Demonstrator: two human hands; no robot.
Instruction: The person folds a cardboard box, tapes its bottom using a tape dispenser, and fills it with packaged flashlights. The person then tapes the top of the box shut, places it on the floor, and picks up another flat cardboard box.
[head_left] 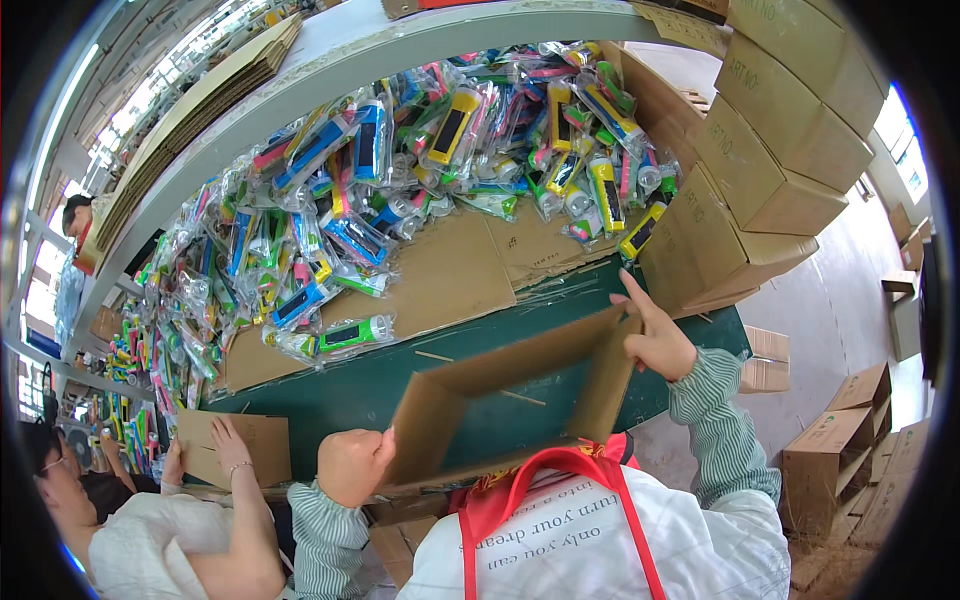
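Observation:
An opened-out cardboard box (pixel 530 350) stands tilted before me, a four-walled sleeve with the green tabletop showing through it. My left hand (pixel 352 466) is closed on its left corner, fingers folded in a fist. My right hand (pixel 660 335) grips the upper right corner, thumb and fingers around the edge, one finger stretched upward. Beyond the box lies a big heap of colourful flashlights (pixel 455 125) in clear plastic bags. A green flashlight (pixel 350 333) in its bag lies closest to the box, and a yellow one (pixel 640 232) lies just past my right hand.
Flattened cardboard (pixel 440 265) lies under the heap on the green table (pixel 640 390). Closed cartons (pixel 700 240) are stacked at the right. More boxes (pixel 835 450) stand on the floor. At left, a co-worker's hand (pixel 232 445) rests on another carton (pixel 268 440). A shelf edge (pixel 420 50) arches overhead.

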